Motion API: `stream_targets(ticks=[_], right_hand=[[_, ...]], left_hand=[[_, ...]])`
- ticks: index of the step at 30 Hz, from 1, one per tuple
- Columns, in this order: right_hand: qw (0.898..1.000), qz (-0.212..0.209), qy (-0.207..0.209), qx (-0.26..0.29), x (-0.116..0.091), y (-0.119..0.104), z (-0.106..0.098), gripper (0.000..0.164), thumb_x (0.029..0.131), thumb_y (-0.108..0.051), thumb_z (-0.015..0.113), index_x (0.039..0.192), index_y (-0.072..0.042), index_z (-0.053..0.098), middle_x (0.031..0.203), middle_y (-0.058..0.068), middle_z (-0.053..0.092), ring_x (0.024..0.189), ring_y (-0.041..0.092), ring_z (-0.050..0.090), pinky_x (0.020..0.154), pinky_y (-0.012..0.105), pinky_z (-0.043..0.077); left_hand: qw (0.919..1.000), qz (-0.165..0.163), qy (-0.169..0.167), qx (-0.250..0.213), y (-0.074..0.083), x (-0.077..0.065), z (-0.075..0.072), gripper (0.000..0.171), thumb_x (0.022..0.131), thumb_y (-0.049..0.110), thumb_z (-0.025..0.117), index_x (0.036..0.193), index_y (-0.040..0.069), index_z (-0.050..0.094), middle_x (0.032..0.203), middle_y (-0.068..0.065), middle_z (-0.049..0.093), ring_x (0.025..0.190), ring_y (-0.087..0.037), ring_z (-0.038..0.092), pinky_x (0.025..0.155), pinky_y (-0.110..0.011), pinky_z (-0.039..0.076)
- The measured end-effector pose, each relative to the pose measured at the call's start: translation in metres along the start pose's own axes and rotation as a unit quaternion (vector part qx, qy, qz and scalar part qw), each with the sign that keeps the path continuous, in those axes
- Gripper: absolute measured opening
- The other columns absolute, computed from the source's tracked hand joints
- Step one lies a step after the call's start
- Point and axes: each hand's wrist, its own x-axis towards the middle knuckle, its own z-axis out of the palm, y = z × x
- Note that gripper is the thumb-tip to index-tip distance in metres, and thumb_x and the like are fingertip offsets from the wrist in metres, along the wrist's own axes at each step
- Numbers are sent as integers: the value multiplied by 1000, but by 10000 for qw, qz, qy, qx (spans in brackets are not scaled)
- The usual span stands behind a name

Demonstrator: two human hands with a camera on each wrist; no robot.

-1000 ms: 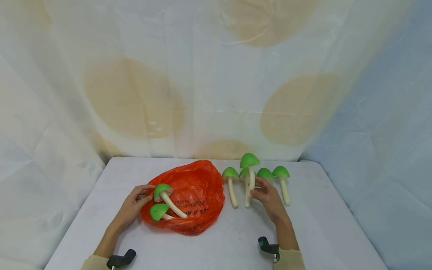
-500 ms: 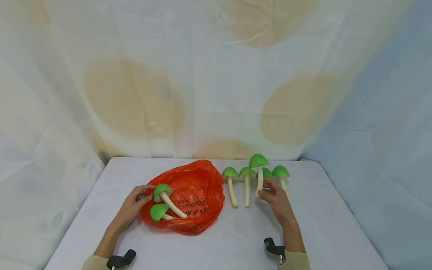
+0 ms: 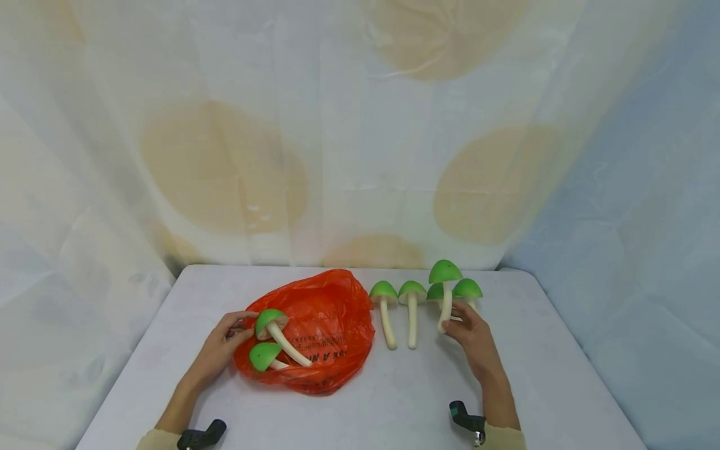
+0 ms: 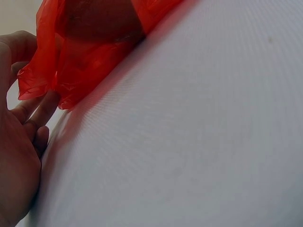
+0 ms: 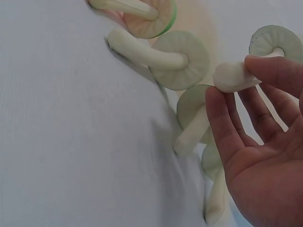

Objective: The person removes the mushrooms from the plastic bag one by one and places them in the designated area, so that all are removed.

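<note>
My left hand [image 3: 216, 347] pinches the left edge of a red plastic bag [image 3: 340, 309]; in the left wrist view, thumb and fingers close on the thin red film [image 4: 42, 71]. Two toy mushrooms [image 3: 271, 322] with green caps and pale stems lie at the bag's near left, stems pointing right. My right hand [image 3: 478, 344] holds another green-capped mushroom [image 3: 445, 272] upright by its stem, raised above the table. In the right wrist view, thumb and fingertips grip the stem's lower end [image 5: 232, 77]. The held mushroom partly covers a third mushroom [image 3: 435, 291] in the row behind it.
Right of the bag, several mushrooms stretch in a row, among them one beside the bag [image 3: 384, 292], a second [image 3: 412, 294] and one at the right end [image 3: 468, 289]. They lie on a white table [image 3: 405, 412] with a patterned curtain [image 3: 360, 137] behind.
My right hand has carried the held mushroom rightward, from in front of the second mushroom in the row to in front of the third. The left hand stays at the bag's edge.
</note>
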Motion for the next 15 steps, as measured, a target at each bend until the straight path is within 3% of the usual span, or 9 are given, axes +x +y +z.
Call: stream_targets(ticks=[15], right_hand=[[9995, 47, 146, -279, -8, 8, -27, 59, 97, -18, 67, 150, -10, 42, 138, 12, 48, 114, 12, 59, 89, 23, 52]], left_hand=[[10000, 65, -5, -44, -2, 0, 1, 33, 101, 35, 61, 134, 29, 59, 133, 3, 54, 113, -14, 53, 94, -29, 43]])
